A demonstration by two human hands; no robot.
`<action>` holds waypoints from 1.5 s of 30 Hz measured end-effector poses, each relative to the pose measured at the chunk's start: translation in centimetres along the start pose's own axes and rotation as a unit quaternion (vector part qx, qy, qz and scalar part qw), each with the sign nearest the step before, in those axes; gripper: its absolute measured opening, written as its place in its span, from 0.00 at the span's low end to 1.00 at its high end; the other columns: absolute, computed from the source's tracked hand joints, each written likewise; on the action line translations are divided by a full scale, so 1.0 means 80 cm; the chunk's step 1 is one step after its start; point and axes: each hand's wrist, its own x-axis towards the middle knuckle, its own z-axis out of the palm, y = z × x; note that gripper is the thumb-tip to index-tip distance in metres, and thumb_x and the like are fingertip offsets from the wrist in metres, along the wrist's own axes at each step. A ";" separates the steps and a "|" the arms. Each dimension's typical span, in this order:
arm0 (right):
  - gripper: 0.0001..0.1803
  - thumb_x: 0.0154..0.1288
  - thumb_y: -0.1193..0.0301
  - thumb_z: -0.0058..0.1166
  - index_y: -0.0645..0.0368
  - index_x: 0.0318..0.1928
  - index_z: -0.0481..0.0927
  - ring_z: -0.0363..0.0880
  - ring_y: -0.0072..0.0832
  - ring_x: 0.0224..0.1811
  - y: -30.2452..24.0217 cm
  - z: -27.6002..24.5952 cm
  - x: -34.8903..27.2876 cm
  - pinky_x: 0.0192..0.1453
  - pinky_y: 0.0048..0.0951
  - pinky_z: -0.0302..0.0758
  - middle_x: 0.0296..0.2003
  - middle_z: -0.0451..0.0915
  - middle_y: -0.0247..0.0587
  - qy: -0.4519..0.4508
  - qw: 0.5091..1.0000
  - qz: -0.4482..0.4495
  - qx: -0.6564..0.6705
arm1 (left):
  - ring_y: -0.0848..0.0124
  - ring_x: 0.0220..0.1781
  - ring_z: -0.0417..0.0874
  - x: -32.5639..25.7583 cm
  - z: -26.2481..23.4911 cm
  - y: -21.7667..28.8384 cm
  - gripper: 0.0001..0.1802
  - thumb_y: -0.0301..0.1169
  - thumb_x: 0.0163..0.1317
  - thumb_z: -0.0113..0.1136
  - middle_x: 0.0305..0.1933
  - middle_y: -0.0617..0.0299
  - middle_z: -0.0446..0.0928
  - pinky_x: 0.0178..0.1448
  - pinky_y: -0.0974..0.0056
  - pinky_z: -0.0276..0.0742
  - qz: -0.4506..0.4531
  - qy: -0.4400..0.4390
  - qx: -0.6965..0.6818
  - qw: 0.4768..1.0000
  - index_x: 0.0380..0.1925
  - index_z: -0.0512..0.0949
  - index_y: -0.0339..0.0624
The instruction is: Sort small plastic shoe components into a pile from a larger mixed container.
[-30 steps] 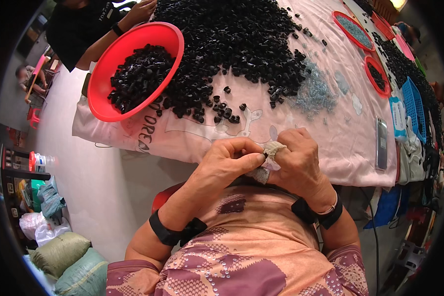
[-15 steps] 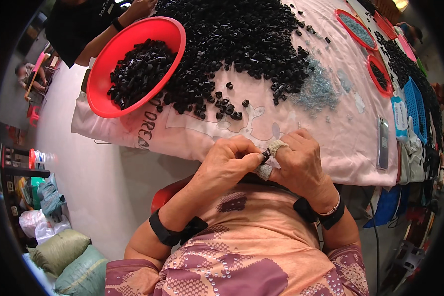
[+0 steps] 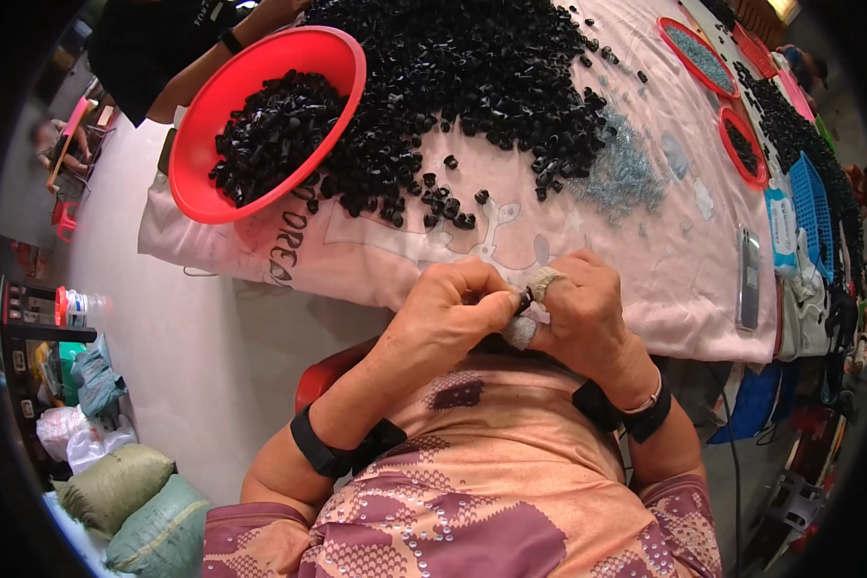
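Note:
At the near edge of the cloth-covered table, my two hands meet over a small black plastic piece (image 3: pixel 524 302). My left hand (image 3: pixel 458 299) pinches it between thumb and forefinger. From the other side my right hand (image 3: pixel 580 299), with pale wrapping on its thumb and forefinger, is closed against the same piece; its fingertips are partly hidden. Beyond the hands spreads a large heap of black plastic pieces (image 3: pixel 472 87), with a few loose ones nearer me. Right of the heap lies a scatter of small clear bluish pieces (image 3: pixel 626 173).
A red basin (image 3: pixel 191 164) of black pieces rests at the table's left. On the right are a phone (image 3: pixel 748 279), a blue basket (image 3: pixel 811 217), a wipes pack (image 3: pixel 780 231) and red trays (image 3: pixel 763 171). Another person's arm (image 3: pixel 188 82) is at far left. Sacks (image 3: pixel 154 530) lie on the floor.
My hands stay together around the black piece, with only a very slight shift. The red basin appears marginally higher in the picture.

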 end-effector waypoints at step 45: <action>0.19 0.45 0.60 0.71 0.60 0.28 0.76 0.76 0.38 0.24 0.000 -0.002 0.000 0.31 0.37 0.72 0.23 0.74 0.38 0.071 0.995 -0.049 0.050 | 0.86 0.20 0.64 0.002 -0.003 -0.010 0.05 0.27 0.66 0.60 0.27 0.68 0.73 0.21 0.79 0.58 -0.157 -0.098 -0.450 0.874 0.35 0.78 0.37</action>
